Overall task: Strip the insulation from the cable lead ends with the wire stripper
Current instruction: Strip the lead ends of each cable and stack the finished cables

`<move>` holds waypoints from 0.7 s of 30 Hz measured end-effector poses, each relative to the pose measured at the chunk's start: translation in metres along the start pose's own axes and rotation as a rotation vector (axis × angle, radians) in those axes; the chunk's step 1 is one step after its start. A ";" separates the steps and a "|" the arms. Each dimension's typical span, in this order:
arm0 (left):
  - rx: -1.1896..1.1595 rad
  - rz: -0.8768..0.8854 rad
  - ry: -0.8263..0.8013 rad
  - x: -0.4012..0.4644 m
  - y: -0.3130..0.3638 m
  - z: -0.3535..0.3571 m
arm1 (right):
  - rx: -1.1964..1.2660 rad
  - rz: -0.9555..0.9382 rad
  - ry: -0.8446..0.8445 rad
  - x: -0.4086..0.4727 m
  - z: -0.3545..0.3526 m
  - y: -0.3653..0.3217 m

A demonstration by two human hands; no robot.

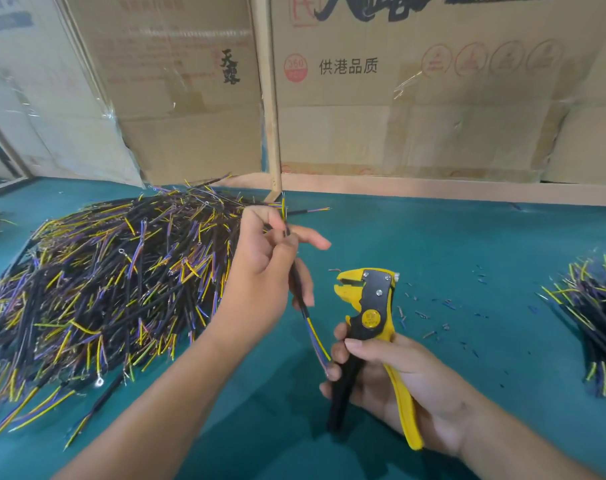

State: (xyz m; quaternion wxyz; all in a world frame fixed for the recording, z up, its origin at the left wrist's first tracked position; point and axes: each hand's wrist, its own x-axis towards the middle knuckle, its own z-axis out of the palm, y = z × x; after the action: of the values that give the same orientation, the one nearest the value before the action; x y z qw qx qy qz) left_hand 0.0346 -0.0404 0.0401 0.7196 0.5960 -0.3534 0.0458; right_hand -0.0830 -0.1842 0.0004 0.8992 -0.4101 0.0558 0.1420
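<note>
Plenty of cables left to strip
Left hand (263, 271) pinches one cable (298, 289); right hand (395, 379) grips the wire stripper (370, 317); big pile (104, 282) waits, small pile (596, 317) near the counter's (450, 237) right edge.

I saw a green-topped table (450, 237) carrying a big heap of cables (114, 282) at left, a smaller bundle (596, 317) at right, and insulation scraps (443, 306) between.

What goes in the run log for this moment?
left hand: holds cable | right hand: grips wire stripper | cable outside tool
</note>
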 end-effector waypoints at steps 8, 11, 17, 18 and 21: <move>0.039 0.000 0.001 -0.001 -0.001 -0.001 | 0.013 0.020 -0.006 0.003 -0.001 0.001; 0.055 -0.030 -0.009 -0.003 -0.001 -0.001 | 0.006 0.030 0.000 0.004 0.000 0.000; 0.075 -0.061 -0.044 -0.002 0.001 -0.002 | 0.013 0.041 0.013 0.005 0.000 -0.002; 0.081 -0.070 -0.036 -0.002 0.002 -0.002 | 0.014 0.043 0.011 0.005 0.000 -0.002; 0.110 -0.088 -0.005 -0.002 0.002 -0.001 | 0.016 0.049 0.011 0.005 0.001 -0.002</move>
State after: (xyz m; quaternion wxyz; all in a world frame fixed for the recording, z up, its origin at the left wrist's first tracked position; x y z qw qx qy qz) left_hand 0.0329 -0.0379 0.0406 0.6863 0.6496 -0.3255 0.0321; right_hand -0.0774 -0.1840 0.0015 0.8984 -0.4020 0.0721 0.1612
